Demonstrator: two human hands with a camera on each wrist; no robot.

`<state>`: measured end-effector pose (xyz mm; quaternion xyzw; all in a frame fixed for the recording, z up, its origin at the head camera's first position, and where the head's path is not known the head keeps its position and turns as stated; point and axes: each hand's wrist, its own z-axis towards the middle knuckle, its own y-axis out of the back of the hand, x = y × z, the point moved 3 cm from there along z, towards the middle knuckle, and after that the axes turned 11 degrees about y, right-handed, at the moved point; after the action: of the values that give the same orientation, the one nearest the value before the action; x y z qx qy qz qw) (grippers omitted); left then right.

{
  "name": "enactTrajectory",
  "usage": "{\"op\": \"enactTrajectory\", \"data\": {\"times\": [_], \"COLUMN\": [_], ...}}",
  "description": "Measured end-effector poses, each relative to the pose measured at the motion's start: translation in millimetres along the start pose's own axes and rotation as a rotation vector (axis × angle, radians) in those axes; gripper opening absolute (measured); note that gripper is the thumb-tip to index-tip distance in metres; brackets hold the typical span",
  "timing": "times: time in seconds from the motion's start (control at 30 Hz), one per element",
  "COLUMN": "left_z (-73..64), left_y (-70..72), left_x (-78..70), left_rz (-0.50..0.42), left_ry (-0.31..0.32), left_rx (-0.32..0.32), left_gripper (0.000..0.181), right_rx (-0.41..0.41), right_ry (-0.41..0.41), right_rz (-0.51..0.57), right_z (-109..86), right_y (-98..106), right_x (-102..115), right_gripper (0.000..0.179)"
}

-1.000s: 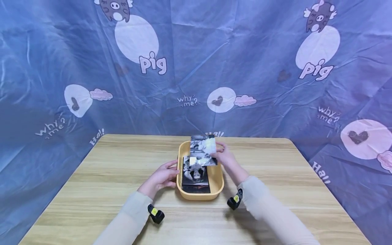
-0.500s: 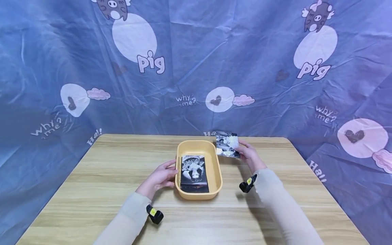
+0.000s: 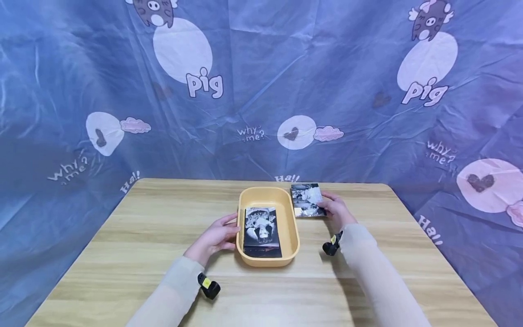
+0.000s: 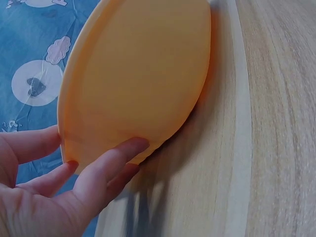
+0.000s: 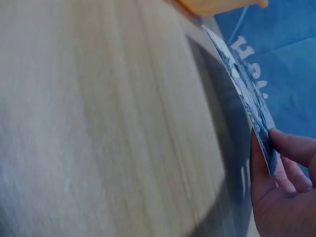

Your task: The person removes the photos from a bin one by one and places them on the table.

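A yellow oblong tray [image 3: 288, 247] stands on the table. Inside it, toward the left side, lie a black-and-white photo [image 3: 260, 227] and a darker picture [image 3: 263, 252] that sticks out from under it. My left hand [image 3: 213, 237] rests with its fingers against the tray's outer left wall; in the left wrist view the fingertips touch the wall [image 4: 138, 74] from outside. To the right of the tray, my right hand [image 3: 335, 211] pinches another black-and-white photo [image 3: 306, 200] by its right edge. In the right wrist view this photo is tilted above its shadow, thumb on the printed face.
The wooden table [image 3: 163, 209] ends at a far edge just beyond the tray and photo. Behind it hangs a blue printed cloth [image 3: 261, 91]. Each wrist wears a small black camera, as on the left sleeve [image 3: 209, 287].
My right hand has carried the photo from over the tray to the table's right side and lowered it there. The left hand has stayed at the tray's wall.
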<state>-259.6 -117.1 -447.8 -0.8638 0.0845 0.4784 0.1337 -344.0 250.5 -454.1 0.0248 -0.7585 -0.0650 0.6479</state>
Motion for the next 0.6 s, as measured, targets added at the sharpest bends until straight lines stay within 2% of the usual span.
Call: {"op": "enactTrajectory", "data": {"times": [0.1, 0.4, 0.6], "left_z": [-2.2, -3.6, -2.7], "left_y": [0.4, -0.5, -0.4], "left_x": [-0.4, -0.4, 0.4], "left_rz": [0.001, 0.008, 0.012], "left_ry": [-0.001, -0.006, 0.005], "left_rx": [-0.009, -0.02, -0.021], "left_gripper": [0.062, 0.062, 0.062], "right_rx": [0.005, -0.069, -0.075], "right_ry": [0.0, 0.052, 0.029], "right_rz": [0.001, -0.067, -0.123], "right_z": [3.4, 7.0, 7.6], "right_y": [-1, -1, -2], "right_x": [-4, -12, -11], "right_gripper": [0.064, 0.061, 0.063]}}
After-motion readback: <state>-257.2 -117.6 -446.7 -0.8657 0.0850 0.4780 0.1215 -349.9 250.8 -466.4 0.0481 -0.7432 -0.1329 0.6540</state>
